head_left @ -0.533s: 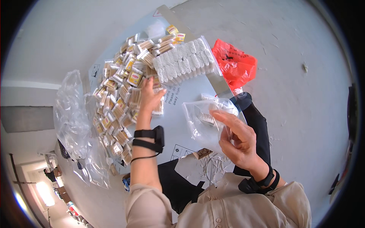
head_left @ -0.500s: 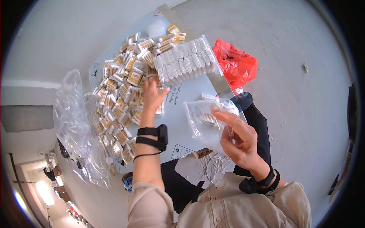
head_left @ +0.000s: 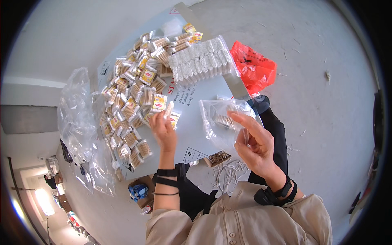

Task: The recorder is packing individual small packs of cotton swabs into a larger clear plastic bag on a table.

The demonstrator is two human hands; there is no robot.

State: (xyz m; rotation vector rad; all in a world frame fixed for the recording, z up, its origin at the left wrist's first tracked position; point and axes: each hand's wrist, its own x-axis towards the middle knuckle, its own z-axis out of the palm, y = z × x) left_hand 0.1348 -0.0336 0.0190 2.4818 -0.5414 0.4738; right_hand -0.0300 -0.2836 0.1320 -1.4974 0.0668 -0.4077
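Note:
My left hand [head_left: 164, 130] is at the near edge of a heap of small clear packs of cotton swabs [head_left: 136, 96], many with yellow labels. Its fingers are closed on a swab pack [head_left: 174, 119], partly hidden by the fingers. My right hand [head_left: 258, 147] grips a clear plastic bag [head_left: 212, 132] by its side, fingers curled and the bag's mouth gaping. Inside the bag lies at least one swab pack [head_left: 223, 120]. Beyond both hands rests a filled clear bag of white-tipped packs [head_left: 200, 63], stacked in neat rows.
A printed grey-blue board [head_left: 192, 134] carries the packs. Crumpled clear plastic [head_left: 77, 122] hangs off its left side, and a red plastic bag [head_left: 253, 67] lies to the right. Below, loose white sticks [head_left: 230, 175] are scattered beside a small box [head_left: 218, 158].
My left hand has drawn back toward me from the middle of the heap, closing its fingers at the near packs. My right hand stays at the clear bag.

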